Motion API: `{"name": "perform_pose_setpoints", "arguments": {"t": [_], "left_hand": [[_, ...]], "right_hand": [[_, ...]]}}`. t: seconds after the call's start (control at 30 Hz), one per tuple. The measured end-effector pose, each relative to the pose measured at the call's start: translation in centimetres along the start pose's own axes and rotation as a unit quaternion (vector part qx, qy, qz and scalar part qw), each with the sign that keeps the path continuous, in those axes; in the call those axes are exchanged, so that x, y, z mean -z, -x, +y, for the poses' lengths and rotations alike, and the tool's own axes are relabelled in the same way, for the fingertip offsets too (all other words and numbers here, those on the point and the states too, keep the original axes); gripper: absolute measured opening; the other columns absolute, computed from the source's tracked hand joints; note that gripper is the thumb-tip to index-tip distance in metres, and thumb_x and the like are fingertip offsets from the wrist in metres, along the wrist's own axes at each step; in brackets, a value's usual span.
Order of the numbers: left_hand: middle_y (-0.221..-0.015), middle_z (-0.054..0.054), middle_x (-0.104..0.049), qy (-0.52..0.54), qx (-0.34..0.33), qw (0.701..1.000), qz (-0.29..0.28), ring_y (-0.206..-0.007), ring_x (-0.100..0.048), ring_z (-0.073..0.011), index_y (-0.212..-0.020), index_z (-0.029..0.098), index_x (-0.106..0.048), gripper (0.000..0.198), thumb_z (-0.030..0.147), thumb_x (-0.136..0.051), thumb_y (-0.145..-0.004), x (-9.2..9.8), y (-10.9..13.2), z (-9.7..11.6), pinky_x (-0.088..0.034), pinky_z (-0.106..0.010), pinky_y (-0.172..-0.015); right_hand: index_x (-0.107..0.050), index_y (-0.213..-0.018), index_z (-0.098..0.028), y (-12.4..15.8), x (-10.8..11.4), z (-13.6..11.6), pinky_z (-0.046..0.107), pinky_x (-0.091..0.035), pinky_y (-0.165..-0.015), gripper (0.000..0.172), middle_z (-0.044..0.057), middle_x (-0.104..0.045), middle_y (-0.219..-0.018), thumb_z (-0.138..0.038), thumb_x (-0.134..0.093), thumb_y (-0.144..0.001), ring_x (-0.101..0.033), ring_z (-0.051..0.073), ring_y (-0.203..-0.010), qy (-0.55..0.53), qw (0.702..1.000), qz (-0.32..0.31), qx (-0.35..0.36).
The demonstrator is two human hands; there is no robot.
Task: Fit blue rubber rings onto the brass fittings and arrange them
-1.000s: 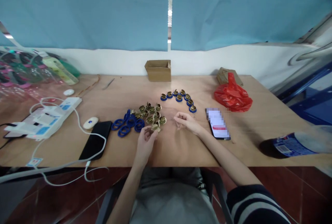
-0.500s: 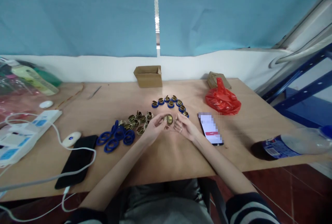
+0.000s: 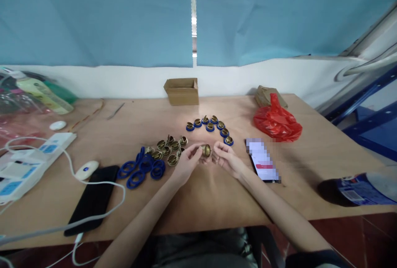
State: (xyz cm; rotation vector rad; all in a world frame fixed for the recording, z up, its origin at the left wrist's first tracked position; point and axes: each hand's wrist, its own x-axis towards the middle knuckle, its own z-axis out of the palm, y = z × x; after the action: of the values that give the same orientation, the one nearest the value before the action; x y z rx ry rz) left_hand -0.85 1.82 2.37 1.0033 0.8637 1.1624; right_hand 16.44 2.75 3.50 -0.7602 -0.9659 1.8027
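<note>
My left hand (image 3: 191, 159) pinches a small round brass-coloured metal piece (image 3: 206, 150), its rounded face turned to the right. Just right of it, my right hand (image 3: 226, 157) has its fingers curled together; whatever may be in them is hidden. Left of my hands lies a group of similar brass pieces (image 3: 166, 150) with pale rims. Beside that group is a heap of blue rings (image 3: 135, 179). Beyond my hands, an arc of brass pieces seated in blue rings (image 3: 220, 125) stands on the table.
A phone with a lit screen (image 3: 263, 160) lies at right, near a red plastic bag (image 3: 277, 121) and a dark drink bottle (image 3: 356, 189). An open cardboard box (image 3: 182, 93) stands at the back. A black phone (image 3: 93, 202), white cable and power strip (image 3: 34, 162) occupy the left.
The brass piece has turned in my left hand, so its rounded face points more to the right. The view has shifted slightly left; the things on the table appear otherwise unmoved.
</note>
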Motion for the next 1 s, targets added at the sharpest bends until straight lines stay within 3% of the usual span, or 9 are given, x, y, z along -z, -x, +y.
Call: {"name": "perform_pose_setpoints", "arguments": {"t": [0.33, 0.73, 1.0], "left_hand": [[-0.082, -0.008, -0.075, -0.014, 0.018, 0.999, 0.033, -0.065, -0.069, -0.016, -0.098, 0.012, -0.073, 0.045, 0.052, -0.078, -0.077, 0.1, -0.3, -1.1, -0.057, -0.028, -0.063], [-0.08, -0.004, -0.072, -0.015, 0.026, 0.999, 0.042, -0.065, -0.065, -0.0124, -0.097, 0.014, -0.075, 0.04, 0.048, -0.08, -0.076, 0.0, 0.0, 0.1, -0.056, -0.024, -0.062], [-0.081, -0.005, -0.072, -0.006, 0.031, 0.999, 0.027, -0.065, -0.064, -0.0131, -0.093, 0.015, -0.074, 0.036, 0.045, -0.08, -0.075, 0.0, 0.0, 0.7, -0.056, -0.026, -0.061]], "right_hand": [[-0.057, -0.078, -0.021, 0.0, 0.2, 0.1, 0.024, -0.036, -0.057, 0.036, -0.004, -0.057, -0.068, -0.047, -0.082, -0.077, -0.048, 0.01, -0.058, 0.074, 0.997, -0.007, 0.013], [-0.053, -0.079, -0.022, 0.2, -0.4, -0.1, 0.028, -0.045, -0.067, 0.036, -0.002, -0.064, -0.074, -0.046, -0.079, -0.081, -0.061, 0.015, -0.07, 0.182, 0.98, -0.042, 0.066], [-0.052, -0.077, -0.022, 0.5, -0.7, 0.1, 0.026, -0.04, -0.058, 0.035, -0.004, -0.054, -0.068, -0.049, -0.072, -0.086, -0.049, 0.012, -0.06, 0.284, 0.949, -0.014, 0.133]]}}
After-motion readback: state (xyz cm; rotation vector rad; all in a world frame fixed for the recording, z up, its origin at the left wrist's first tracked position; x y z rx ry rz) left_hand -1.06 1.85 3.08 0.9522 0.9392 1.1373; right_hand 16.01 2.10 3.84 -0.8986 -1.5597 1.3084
